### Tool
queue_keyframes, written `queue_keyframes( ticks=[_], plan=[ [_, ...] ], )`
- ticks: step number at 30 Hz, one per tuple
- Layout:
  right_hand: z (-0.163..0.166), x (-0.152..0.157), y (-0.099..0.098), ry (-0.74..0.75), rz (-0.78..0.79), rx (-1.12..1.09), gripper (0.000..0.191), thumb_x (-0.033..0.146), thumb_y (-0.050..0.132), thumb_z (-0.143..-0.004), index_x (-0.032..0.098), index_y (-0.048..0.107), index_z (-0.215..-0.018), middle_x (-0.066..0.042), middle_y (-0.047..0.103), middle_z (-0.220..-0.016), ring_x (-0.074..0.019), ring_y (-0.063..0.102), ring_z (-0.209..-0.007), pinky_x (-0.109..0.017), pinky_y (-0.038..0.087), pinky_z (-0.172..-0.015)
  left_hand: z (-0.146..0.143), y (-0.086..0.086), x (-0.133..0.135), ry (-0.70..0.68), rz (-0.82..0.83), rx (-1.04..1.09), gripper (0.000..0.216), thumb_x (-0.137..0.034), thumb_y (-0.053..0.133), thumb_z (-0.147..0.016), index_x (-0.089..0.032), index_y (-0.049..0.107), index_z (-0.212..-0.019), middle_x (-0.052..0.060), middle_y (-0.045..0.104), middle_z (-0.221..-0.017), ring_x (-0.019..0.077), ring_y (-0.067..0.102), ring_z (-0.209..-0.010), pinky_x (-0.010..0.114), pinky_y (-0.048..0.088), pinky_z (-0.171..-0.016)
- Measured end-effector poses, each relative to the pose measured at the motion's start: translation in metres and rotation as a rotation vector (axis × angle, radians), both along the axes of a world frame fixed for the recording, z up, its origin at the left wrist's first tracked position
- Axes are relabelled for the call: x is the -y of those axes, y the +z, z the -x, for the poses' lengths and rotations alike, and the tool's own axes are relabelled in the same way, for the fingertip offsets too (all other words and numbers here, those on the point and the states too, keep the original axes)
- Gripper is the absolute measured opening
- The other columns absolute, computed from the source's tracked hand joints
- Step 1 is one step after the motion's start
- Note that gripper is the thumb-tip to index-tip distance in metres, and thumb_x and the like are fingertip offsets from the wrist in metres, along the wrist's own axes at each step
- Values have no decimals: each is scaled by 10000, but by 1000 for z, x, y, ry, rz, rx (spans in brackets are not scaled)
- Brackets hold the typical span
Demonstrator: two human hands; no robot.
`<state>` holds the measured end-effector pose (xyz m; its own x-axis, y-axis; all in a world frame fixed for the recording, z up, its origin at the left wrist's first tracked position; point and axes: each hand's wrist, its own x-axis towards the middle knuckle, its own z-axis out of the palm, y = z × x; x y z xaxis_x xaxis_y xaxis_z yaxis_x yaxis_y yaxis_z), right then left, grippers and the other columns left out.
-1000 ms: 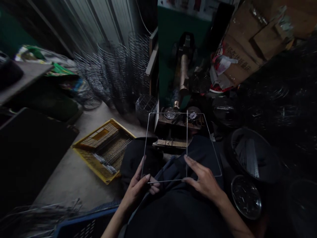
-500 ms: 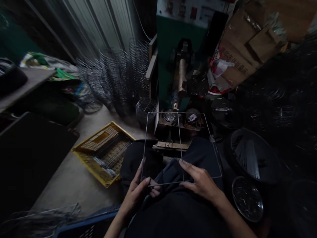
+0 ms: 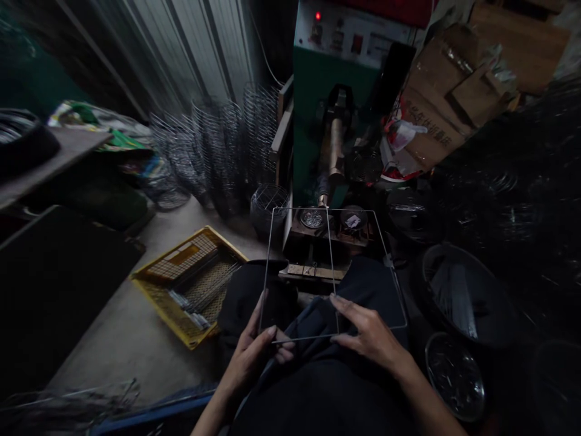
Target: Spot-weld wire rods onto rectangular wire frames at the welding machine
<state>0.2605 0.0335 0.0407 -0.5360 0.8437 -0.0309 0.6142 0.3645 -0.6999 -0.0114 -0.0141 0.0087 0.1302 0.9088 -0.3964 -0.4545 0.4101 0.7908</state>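
Observation:
A rectangular wire frame (image 3: 331, 254) with one middle bar is held up over my lap, its far edge in front of the machine. My left hand (image 3: 261, 346) is closed on its near left corner, thumb on top of the wire. My right hand (image 3: 372, 334) pinches the frame where the middle bar meets the near wire. Beyond the far edge, the copper-coloured electrode tip (image 3: 322, 200) of a green machine (image 3: 311, 139) points down. Below it sit a dish of small shiny metal bits (image 3: 312, 218) and a second round dish (image 3: 353, 219).
A yellow plastic crate (image 3: 158, 303) with metal rods stands on the floor at left. Stacked wire racks (image 3: 218, 145) lean by the corrugated wall. At right are a black tub (image 3: 431, 303) with metal strips, a round tray (image 3: 454, 375) and a cardboard box (image 3: 431, 115).
The view has tilted up slightly, bringing a red lamp on the machine's panel into sight. My hands and the wire frame stay almost in the same place.

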Motion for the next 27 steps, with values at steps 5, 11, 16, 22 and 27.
queue_keyframes(
  ticks=[5, 11, 16, 22, 27],
  plan=[
    [-2, -2, -2, -6, 4, 2, 869, 175, 801, -753, 286, 378, -1504, -44, 484, -1480, -233, 486, -1340, -366, 409, -1131, 1, -7, -2, -18, -15, 25, 1005, -330, 608, -899, -239, -157, -1544, 95, 721, -727, 247, 688, -576, 305, 524, -527],
    [-2, -5, -2, -12, -9, -1, 866, 187, 795, -764, 300, 367, -1508, -38, 470, -1491, -231, 488, -1337, -368, 411, -1130, 3, -13, -5, -30, -36, 48, 987, -316, 586, -920, -243, -182, -1536, 103, 729, -752, 239, 694, -593, 301, 531, -542],
    [-3, -8, -2, -13, -6, 1, 871, 205, 796, -771, 309, 353, -1513, -26, 467, -1495, -221, 477, -1347, -356, 406, -1133, 4, -13, -10, -33, -18, 51, 1009, -313, 607, -904, -250, -177, -1537, 102, 734, -743, 246, 698, -592, 299, 533, -535],
    [-2, -3, -6, -30, 19, 4, 840, 223, 758, -814, 338, 321, -1522, -13, 455, -1506, -213, 458, -1361, -359, 407, -1131, 0, -9, -6, -2, 12, 28, 970, -273, 615, -894, -268, -91, -1560, 70, 723, -731, 211, 682, -566, 288, 536, -541],
    [1, -20, -15, -53, -69, -15, 789, 234, 727, -841, 335, 335, -1518, -20, 495, -1475, -223, 505, -1323, -373, 428, -1110, 3, -15, -31, -12, -13, 71, 999, -255, 666, -856, -294, -36, -1566, 66, 732, -745, 203, 689, -576, 275, 540, -542]
  ],
)
